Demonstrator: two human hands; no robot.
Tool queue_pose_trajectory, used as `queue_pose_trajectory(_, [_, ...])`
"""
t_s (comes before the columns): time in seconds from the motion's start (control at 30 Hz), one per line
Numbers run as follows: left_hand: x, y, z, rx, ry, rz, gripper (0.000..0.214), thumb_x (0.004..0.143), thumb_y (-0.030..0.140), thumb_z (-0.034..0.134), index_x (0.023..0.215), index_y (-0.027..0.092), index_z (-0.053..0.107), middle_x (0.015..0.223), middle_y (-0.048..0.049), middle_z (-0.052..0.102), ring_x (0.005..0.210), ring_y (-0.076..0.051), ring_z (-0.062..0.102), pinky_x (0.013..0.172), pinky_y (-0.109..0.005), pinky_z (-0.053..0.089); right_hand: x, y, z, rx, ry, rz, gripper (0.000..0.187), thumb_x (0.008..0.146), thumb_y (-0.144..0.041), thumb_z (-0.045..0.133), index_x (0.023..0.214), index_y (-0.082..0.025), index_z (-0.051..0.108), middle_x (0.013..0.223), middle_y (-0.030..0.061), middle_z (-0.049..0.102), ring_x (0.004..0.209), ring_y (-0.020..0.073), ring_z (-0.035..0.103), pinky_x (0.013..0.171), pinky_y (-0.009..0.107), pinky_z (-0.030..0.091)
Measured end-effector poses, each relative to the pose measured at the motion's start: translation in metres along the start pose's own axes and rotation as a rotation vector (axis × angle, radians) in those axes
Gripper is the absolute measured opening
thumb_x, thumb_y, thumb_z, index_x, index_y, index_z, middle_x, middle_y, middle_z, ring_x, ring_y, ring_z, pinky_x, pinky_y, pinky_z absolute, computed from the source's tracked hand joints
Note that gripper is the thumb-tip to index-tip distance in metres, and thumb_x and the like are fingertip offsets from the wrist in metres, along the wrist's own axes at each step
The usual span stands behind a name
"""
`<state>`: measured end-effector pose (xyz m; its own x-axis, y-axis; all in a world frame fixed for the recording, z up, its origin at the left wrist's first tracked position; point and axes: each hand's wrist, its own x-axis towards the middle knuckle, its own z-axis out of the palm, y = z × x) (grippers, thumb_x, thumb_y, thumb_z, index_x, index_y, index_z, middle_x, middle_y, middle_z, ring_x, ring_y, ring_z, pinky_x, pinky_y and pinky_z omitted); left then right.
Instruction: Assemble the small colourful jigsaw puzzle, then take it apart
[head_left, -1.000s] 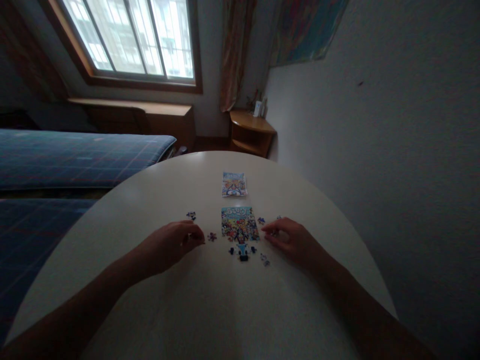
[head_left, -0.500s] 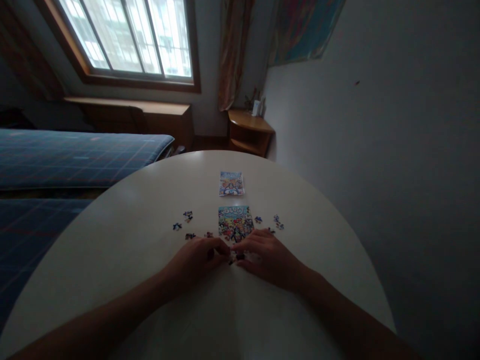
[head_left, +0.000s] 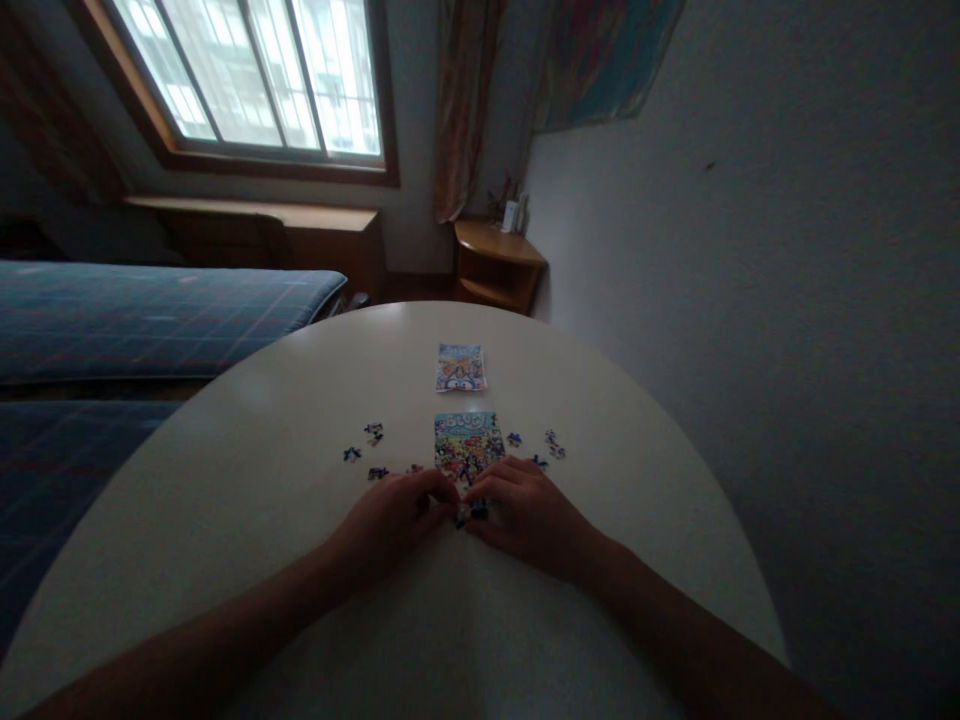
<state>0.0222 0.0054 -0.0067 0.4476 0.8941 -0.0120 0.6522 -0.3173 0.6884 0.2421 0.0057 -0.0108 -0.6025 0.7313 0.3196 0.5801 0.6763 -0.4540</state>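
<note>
In the head view, the left hand (head_left: 397, 515) and right hand (head_left: 529, 512) nearly meet over small dark puzzle pieces (head_left: 478, 511) on the white counter (head_left: 315, 390). Fingers are bent; I cannot tell whether either pinches one. A colourful printed picture (head_left: 468, 440) lies just beyond.

I count two hands, my left hand (head_left: 397, 515) and right hand (head_left: 519, 510); one puzzle (head_left: 466, 437), one packet (head_left: 460, 368), one table (head_left: 600, 410); five loose pieces (head_left: 377, 473) leftward, four rightward. Those at my fingertips are too hidden to count.
</note>
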Motion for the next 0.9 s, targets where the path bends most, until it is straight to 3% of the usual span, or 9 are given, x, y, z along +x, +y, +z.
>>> queue_pose_trajectory(0.33, [-0.002,0.006,0.003,0.101,0.019,0.004,0.01,0.084,0.024,0.062,0.089,0.026,0.07,0.072,0.0037,0.069,0.063,-0.014,0.061,0.064,-0.024,0.042,0.002,-0.001,-0.001,-0.017,-0.008,-0.015,0.015,0.083,-0.029,0.074,0.096,-0.023,0.068,0.099,0.004,0.07,0.097,0.0215,0.063,0.088,0.038,0.044])
queue_pose_trajectory(0.67, [0.002,0.002,0.011,0.216,0.138,0.127,0.008,0.088,0.023,0.063,0.092,0.025,0.07,0.078,0.0012,0.069,0.066,-0.015,0.063,0.066,-0.025,0.049,0.001,-0.003,0.001,-0.014,0.02,0.022,0.015,0.081,-0.025,0.074,0.092,-0.022,0.065,0.099,0.0042,0.069,0.097,0.0212,0.062,0.088,0.038,0.045])
queue_pose_trajectory(0.9, [-0.005,0.003,0.0,0.268,0.104,0.22,0.01,0.087,0.018,0.064,0.093,0.026,0.066,0.104,-0.0002,0.071,0.091,-0.018,0.066,0.077,-0.03,0.053,0.001,-0.004,0.001,-0.067,0.001,0.04,0.014,0.081,-0.028,0.074,0.09,-0.021,0.065,0.1,0.0054,0.068,0.097,0.022,0.061,0.089,0.039,0.046])
